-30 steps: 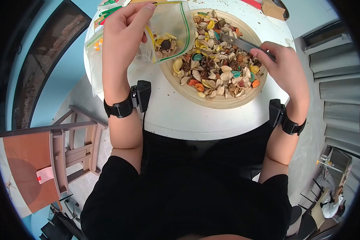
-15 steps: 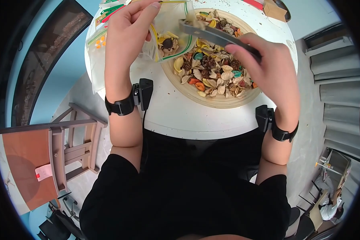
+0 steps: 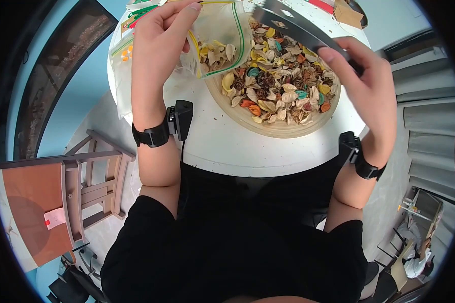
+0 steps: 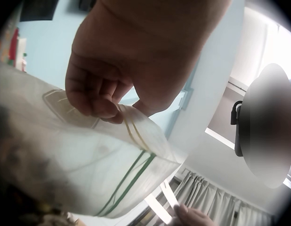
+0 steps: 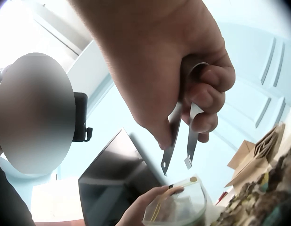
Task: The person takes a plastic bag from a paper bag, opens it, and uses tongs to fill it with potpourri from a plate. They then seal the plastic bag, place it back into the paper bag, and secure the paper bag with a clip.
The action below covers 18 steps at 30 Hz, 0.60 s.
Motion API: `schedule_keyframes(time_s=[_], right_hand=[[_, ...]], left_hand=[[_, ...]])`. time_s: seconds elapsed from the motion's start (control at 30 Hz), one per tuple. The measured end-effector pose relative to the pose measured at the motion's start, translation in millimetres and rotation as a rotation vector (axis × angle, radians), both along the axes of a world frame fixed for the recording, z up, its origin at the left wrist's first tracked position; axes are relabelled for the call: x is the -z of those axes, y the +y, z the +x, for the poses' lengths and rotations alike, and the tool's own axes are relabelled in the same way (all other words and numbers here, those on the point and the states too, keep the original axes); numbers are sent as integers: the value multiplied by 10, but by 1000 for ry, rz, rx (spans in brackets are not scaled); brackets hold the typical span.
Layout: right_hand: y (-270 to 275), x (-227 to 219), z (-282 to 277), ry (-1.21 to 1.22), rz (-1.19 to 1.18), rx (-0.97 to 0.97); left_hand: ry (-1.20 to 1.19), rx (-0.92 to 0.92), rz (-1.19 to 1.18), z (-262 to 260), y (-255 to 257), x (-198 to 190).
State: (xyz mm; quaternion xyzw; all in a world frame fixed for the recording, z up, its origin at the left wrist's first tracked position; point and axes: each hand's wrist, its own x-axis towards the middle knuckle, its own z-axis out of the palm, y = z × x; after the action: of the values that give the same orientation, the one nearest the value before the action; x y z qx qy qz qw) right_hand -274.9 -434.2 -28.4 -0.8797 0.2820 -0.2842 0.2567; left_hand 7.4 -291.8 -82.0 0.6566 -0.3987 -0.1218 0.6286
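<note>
A clear zip bag [image 3: 222, 33] with yellow and green seal lines has dried petals inside its lower part. My left hand [image 3: 159, 48] pinches its upper edge; the left wrist view shows thumb and fingers [image 4: 105, 106] closed on the rim. My right hand [image 3: 366, 81] grips metal tongs [image 3: 298, 28], raised over the back of a round wooden tray [image 3: 268, 132] of potpourri [image 3: 283, 91]. In the right wrist view the tongs [image 5: 191, 141] stand apart at the tips with nothing between them, above the bag's mouth [image 5: 176, 207].
Another bag [image 3: 122, 76] with orange pieces lies at the table's left edge. Red and green items [image 3: 139, 17] are at the back left, a brown cardboard box [image 3: 349, 14] at the back right. Small crumbs dot the white table [image 3: 212, 151]. A wooden chair [image 3: 103, 177] stands left.
The tongs went from the tray to the bag's mouth with a piece, then moved back right and up, now empty. More pale petals show in the bag, and the dark round piece is hidden.
</note>
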Motion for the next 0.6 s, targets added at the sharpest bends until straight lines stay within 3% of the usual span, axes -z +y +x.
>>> schedule_keyframes(time_s=[0.13, 0.3, 0.6], right_hand=[[-73, -102, -184, 358, -10, 23], [-35, 48, -143, 539, -47, 75], [-56, 148, -106, 554, -133, 101]], left_hand=[[7, 1, 1, 19, -3, 10], [1, 14, -1, 19, -19, 16], [-8, 14, -3, 11, -33, 23]])
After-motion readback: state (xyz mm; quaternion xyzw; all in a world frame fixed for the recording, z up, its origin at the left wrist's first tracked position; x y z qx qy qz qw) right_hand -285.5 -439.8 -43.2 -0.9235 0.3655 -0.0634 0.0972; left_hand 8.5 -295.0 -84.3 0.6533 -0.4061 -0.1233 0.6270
